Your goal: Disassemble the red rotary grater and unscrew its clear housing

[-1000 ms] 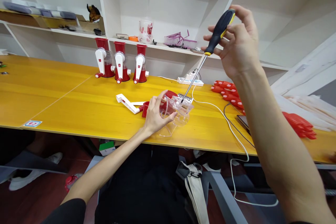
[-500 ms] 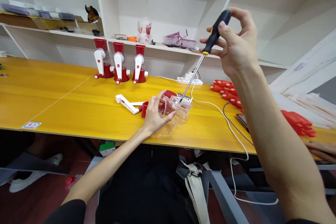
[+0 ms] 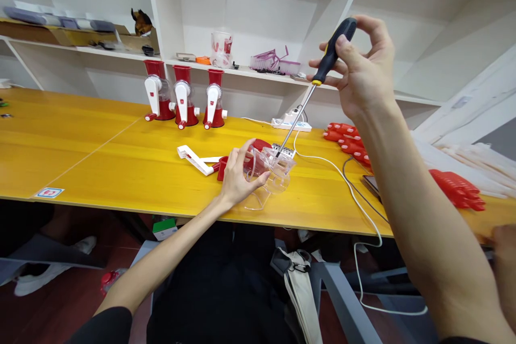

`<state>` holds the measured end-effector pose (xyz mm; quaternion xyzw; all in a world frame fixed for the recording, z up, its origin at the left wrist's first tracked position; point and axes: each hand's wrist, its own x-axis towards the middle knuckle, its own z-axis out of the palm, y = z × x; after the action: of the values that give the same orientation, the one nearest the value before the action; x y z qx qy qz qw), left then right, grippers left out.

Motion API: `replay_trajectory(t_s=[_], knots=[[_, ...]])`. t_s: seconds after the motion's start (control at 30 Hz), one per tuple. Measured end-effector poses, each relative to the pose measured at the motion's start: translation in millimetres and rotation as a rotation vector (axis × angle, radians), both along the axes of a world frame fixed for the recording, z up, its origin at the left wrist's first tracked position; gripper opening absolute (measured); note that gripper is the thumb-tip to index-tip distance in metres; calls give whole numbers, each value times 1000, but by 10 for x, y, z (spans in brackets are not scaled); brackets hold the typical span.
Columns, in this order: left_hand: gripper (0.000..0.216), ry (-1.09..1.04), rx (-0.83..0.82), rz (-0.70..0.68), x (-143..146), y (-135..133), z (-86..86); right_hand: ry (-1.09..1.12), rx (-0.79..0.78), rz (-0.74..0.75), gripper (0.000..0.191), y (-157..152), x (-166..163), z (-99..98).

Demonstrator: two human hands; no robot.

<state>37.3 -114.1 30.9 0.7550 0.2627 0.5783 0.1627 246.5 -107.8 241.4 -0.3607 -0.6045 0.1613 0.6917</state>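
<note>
My left hand (image 3: 237, 174) grips a clear plastic housing (image 3: 271, 172) lying on the yellow table (image 3: 121, 166), with a red part (image 3: 260, 146) behind it. My right hand (image 3: 363, 72) is raised and pinches the black and yellow handle of a long screwdriver (image 3: 318, 78). Its metal shaft slants down and left, and the tip sits inside the clear housing beside a small grey piece. A white crank handle (image 3: 195, 158) with a red end lies just left of my left hand.
Three assembled red and white grinders (image 3: 183, 97) stand at the table's back. Red plastic parts (image 3: 350, 140) and red combs (image 3: 457, 188) lie to the right, with a white power strip (image 3: 292, 123), cables and a dark tablet. Shelves behind hold a cup and pink items. Another person's hand (image 3: 503, 236) shows at far right.
My right hand has shifted its fingers round the screwdriver handle, turning it slightly; tip and left hand stay put. The other person's hand at the right edge has moved.
</note>
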Motion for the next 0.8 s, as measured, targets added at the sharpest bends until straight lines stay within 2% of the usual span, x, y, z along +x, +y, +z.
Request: replay_trajectory(t_s=[0.33, 0.8], knots=[[78, 6, -26, 4, 2, -7, -3, -30, 45, -66, 56, -20, -20, -45], [80, 33, 31, 36, 2, -8, -10, 101, 96, -268, 36, 30, -60, -129]])
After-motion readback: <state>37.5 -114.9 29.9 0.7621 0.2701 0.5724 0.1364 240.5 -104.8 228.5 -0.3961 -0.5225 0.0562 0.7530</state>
